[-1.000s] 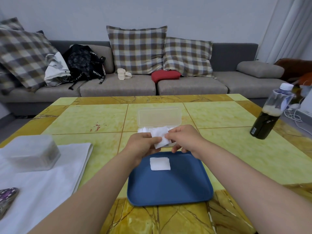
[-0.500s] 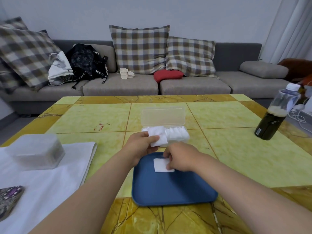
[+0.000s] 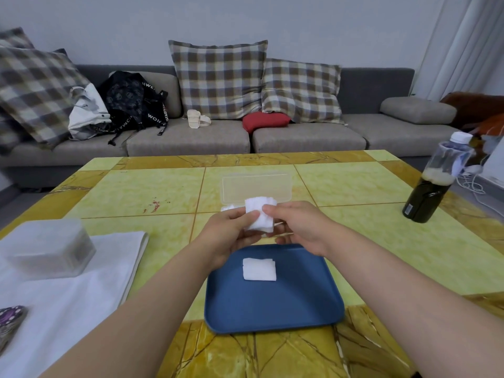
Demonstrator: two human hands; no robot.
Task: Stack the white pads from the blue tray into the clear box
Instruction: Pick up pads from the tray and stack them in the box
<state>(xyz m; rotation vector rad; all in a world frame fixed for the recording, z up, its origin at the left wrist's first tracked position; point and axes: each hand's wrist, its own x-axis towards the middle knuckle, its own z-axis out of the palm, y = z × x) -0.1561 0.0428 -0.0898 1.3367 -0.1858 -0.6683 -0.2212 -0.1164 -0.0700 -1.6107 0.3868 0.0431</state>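
A small stack of white pads point(image 3: 258, 217) is held upright between my two hands, just above the far rim of the blue tray point(image 3: 275, 304). My left hand point(image 3: 231, 233) pinches its left side and my right hand point(image 3: 296, 227) grips its right edge. More white pads point(image 3: 259, 269) lie flat on the tray's far part. The clear box point(image 3: 256, 188) stands right behind my hands with its lid up; my hands hide most of its base, and a few pads point(image 3: 227, 208) show inside at its left end.
A dark drink bottle point(image 3: 433, 184) stands at the table's right edge. On the left lie a white cloth point(image 3: 68, 301) with a frosted plastic container point(image 3: 46, 249) on it and a patterned pouch point(image 3: 9, 320). A sofa with cushions and bags is beyond the table.
My right hand rose from the pads on the tray and joined my left hand on the held stack, which is now lifted in front of the box.
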